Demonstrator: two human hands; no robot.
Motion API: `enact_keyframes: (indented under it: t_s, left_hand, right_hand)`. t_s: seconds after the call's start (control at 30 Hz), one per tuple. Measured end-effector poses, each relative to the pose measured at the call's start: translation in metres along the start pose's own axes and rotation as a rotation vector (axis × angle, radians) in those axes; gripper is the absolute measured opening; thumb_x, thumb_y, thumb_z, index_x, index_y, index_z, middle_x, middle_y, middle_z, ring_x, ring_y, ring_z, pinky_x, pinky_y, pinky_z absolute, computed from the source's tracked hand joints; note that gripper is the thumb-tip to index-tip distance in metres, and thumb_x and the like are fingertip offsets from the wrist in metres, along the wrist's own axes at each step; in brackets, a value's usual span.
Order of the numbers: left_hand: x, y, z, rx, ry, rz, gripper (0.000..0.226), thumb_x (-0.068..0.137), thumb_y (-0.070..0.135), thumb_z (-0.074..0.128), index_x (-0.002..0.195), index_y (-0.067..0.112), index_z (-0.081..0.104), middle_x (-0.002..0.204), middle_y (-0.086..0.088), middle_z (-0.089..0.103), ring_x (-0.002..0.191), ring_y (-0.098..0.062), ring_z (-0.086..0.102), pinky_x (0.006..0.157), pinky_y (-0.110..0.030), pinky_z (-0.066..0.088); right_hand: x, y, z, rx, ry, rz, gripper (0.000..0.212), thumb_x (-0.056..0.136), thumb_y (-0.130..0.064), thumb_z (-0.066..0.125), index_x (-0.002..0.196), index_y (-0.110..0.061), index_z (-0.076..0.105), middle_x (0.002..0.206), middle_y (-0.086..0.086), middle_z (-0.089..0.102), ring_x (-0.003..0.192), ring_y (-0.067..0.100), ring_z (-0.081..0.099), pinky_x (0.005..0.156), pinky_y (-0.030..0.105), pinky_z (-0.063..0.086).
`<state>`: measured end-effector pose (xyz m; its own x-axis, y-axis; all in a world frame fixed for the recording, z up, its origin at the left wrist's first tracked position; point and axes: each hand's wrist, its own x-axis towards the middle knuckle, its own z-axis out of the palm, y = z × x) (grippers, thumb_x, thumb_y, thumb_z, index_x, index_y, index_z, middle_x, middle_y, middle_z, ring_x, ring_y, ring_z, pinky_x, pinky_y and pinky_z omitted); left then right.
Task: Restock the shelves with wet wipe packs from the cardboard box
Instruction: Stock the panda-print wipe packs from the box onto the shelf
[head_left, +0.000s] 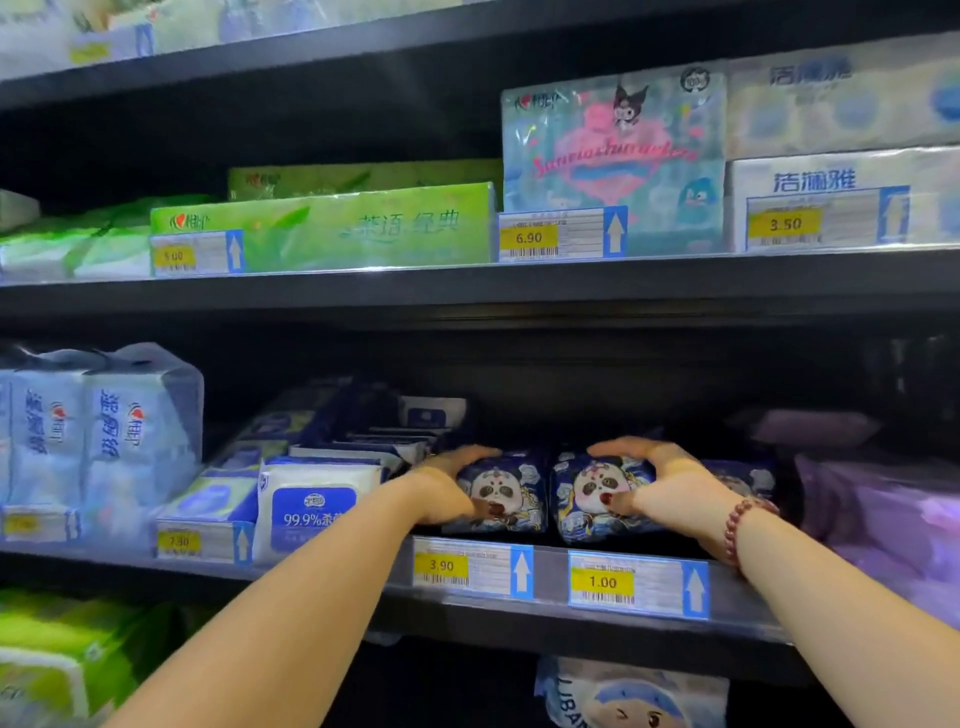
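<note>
- Three black shelves show one above the other – the top one (363, 47), a middle shelf (363, 291) and the lower shelf (550, 577) that both arms reach into.
- On the middle shelf a long green tissue pack (322, 228) lies with its long side along the front edge; a tall cartoon-printed pack (613, 156) stands to its right.
- On the lower shelf, two pale blue tissue bundles (140, 415) stand at the left and purple packs (883, 519) sit at the far right.
- One white wipe pack with a blue label (311, 504) stands just left of the left forearm.
- Two dark blue panda wet wipe packs stand side by side at the shelf front, panda faces upright and turned outward – the left pack (511, 493) and the right pack (592, 488). A third panda pack (748, 478) peeks out behind the right wrist. Their depth is hidden, so the long axis cannot be told.
- The left hand (447, 488) grips the left pack, fingers over its top, thumb on the front.
- The right hand (670, 483) grips the right pack the same way.
- Three price tags read 7.30 (179, 541), 3.90 (441, 565) and 1.00 (602, 582).
- One bead bracelet (743, 525) circles the right wrist.
</note>
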<state>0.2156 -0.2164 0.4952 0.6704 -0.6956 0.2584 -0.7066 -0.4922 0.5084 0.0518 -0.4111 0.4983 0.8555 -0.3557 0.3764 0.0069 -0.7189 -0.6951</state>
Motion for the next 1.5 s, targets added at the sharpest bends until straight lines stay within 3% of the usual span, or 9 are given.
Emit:
enact_keyframes:
  t_s: [0.13, 0.43, 0.5, 0.6, 0.7, 0.77, 0.9, 0.97, 1.5]
  left_hand:
    - [0.007, -0.001, -0.002, 0.165, 0.033, -0.04, 0.077, 0.081, 0.033, 0.075, 0.144, 0.041, 0.031, 0.145, -0.003, 0.043, 0.129, -0.025, 0.045, 0.105, -0.031, 0.041]
    - [0.018, 0.004, -0.013, 0.338, 0.028, -0.043, 0.076, 0.079, 0.024, 0.076, 0.144, 0.032, 0.036, 0.147, -0.007, 0.041, 0.132, -0.027, 0.043, 0.105, -0.032, 0.039]
    - [0.018, 0.003, -0.012, 0.353, 0.04, -0.034, 0.076, 0.08, 0.025, 0.075, 0.145, 0.031, 0.036, 0.147, -0.006, 0.041, 0.132, -0.027, 0.042, 0.106, -0.032, 0.038]
    - [0.017, 0.002, -0.009, 0.378, 0.074, -0.027, 0.077, 0.079, 0.029, 0.076, 0.145, 0.033, 0.035, 0.146, -0.007, 0.041, 0.131, -0.028, 0.043, 0.107, -0.034, 0.039]
    - [0.015, 0.004, -0.006, 0.389, 0.141, -0.017, 0.081, 0.074, 0.038, 0.079, 0.143, 0.038, 0.036, 0.151, -0.009, 0.03, 0.136, -0.03, 0.035, 0.108, -0.041, 0.04]
    - [0.013, 0.008, -0.004, 0.424, 0.172, 0.034, 0.077, 0.076, 0.037, 0.078, 0.142, 0.039, 0.038, 0.155, -0.003, 0.022, 0.141, -0.027, 0.025, 0.11, -0.043, 0.037]
    - [0.013, 0.01, 0.0, 0.377, 0.169, 0.043, 0.07, 0.077, 0.036, 0.077, 0.138, 0.039, 0.045, 0.139, -0.001, 0.044, 0.127, -0.025, 0.044, 0.102, -0.04, 0.044]
    - [0.013, 0.01, -0.001, 0.367, 0.168, 0.039, 0.069, 0.076, 0.037, 0.078, 0.138, 0.038, 0.045, 0.138, -0.001, 0.046, 0.127, -0.026, 0.045, 0.102, -0.041, 0.044]
    - [0.016, 0.003, -0.001, 0.369, 0.121, 0.057, 0.07, 0.08, 0.033, 0.074, 0.141, 0.038, 0.042, 0.141, -0.004, 0.042, 0.128, -0.028, 0.042, 0.105, -0.043, 0.042]
  right_hand:
    - [0.003, -0.002, -0.002, -0.091, 0.023, 0.036, 0.06, 0.08, -0.007, 0.071, 0.13, -0.033, 0.051, 0.142, 0.0, 0.044, 0.128, 0.02, 0.044, 0.104, 0.026, 0.037]
    - [0.009, -0.006, -0.003, -0.298, -0.03, 0.114, 0.069, 0.085, -0.019, 0.069, 0.143, -0.034, 0.034, 0.15, 0.001, 0.035, 0.133, 0.022, 0.04, 0.102, 0.024, 0.036]
    - [0.01, -0.003, -0.003, -0.311, -0.032, 0.134, 0.069, 0.086, -0.019, 0.068, 0.143, -0.036, 0.032, 0.149, 0.003, 0.035, 0.126, 0.023, 0.046, 0.094, 0.027, 0.042]
    - [0.013, -0.003, -0.001, -0.366, -0.049, 0.153, 0.07, 0.087, -0.022, 0.066, 0.144, -0.037, 0.029, 0.148, 0.004, 0.036, 0.096, 0.018, 0.055, 0.066, 0.019, 0.047]
    - [0.016, -0.003, 0.002, -0.466, -0.071, 0.203, 0.074, 0.088, -0.025, 0.065, 0.148, -0.036, 0.023, 0.151, 0.004, 0.034, 0.105, 0.02, 0.057, 0.081, 0.025, 0.051]
    - [0.017, -0.003, 0.004, -0.517, -0.054, 0.248, 0.076, 0.087, -0.031, 0.065, 0.148, -0.038, 0.02, 0.152, 0.006, 0.031, 0.107, 0.023, 0.056, 0.079, 0.027, 0.051]
    - [0.018, -0.004, -0.001, -0.738, -0.035, 0.227, 0.076, 0.085, -0.043, 0.064, 0.148, -0.037, 0.022, 0.145, 0.005, 0.043, 0.098, 0.02, 0.06, 0.076, 0.026, 0.053]
    - [0.02, -0.004, -0.007, -0.783, -0.064, 0.164, 0.072, 0.083, -0.041, 0.067, 0.146, -0.034, 0.03, 0.141, 0.004, 0.049, 0.11, 0.023, 0.059, 0.088, 0.029, 0.052]
    - [0.039, 0.014, -0.005, -0.725, -0.069, 0.097, 0.075, 0.08, -0.039, 0.071, 0.145, -0.032, 0.034, 0.145, 0.001, 0.045, 0.13, 0.022, 0.046, 0.107, 0.035, 0.039]
